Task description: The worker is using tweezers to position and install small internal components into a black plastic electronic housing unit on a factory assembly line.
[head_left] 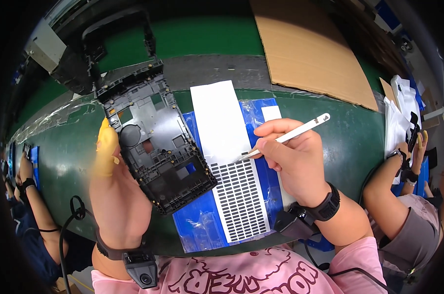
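Observation:
My left hand [115,191], with yellow covers on its fingertips, grips a black plastic housing [155,130] by its left side. The housing is tilted, its ribbed inner side with cutouts and small brass-coloured inserts facing up. In a pinch, my right hand [298,161] holds slim white tweezers [300,129]. Their tips are at the upper rows of a white sheet of small black rectangular stickers [241,206]. Whether a sticker is between the tips is too small to tell. The upper part of the sheet is bare white, and the housing overlaps its left edge.
Beneath the sheet lies a blue plastic-wrapped pad [195,232] on the green table [339,142]. A brown cardboard sheet [315,54] rests at the back right. White bags [398,112] are at the far right. Other people's arms show at both sides, and a black cable [62,245] runs at lower left.

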The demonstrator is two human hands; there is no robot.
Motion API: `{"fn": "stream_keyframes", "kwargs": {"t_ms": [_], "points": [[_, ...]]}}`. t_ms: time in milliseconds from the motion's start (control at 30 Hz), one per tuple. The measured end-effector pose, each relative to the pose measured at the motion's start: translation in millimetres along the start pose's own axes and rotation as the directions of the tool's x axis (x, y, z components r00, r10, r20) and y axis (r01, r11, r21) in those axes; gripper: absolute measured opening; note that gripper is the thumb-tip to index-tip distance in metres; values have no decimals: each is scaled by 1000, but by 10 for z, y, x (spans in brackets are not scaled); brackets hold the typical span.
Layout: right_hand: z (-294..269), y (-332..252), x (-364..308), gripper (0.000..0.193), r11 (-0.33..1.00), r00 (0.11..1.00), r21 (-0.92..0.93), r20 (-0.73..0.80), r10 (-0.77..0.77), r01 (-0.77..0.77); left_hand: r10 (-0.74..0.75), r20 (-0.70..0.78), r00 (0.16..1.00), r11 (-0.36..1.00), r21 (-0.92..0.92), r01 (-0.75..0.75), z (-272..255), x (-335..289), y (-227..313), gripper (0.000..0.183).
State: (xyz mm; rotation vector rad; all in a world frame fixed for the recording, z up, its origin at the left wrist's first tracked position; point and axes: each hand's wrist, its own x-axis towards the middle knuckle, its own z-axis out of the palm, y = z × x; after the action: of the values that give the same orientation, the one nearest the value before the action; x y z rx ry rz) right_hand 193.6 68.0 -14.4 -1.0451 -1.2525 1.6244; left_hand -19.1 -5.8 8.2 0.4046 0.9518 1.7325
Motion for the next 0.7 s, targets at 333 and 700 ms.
{"fn": "stream_keyframes", "kwargs": {"t_ms": [333, 700], "points": [[11, 9, -5, 14, 1000, 1000, -17, -3, -1, 1, -16, 107, 994, 995, -93, 26, 41, -27, -45, 33], [131, -239, -298, 20, 969, 990, 236, 105, -96, 69, -217, 135, 967, 965, -122, 233, 187, -177, -250, 37]]}}
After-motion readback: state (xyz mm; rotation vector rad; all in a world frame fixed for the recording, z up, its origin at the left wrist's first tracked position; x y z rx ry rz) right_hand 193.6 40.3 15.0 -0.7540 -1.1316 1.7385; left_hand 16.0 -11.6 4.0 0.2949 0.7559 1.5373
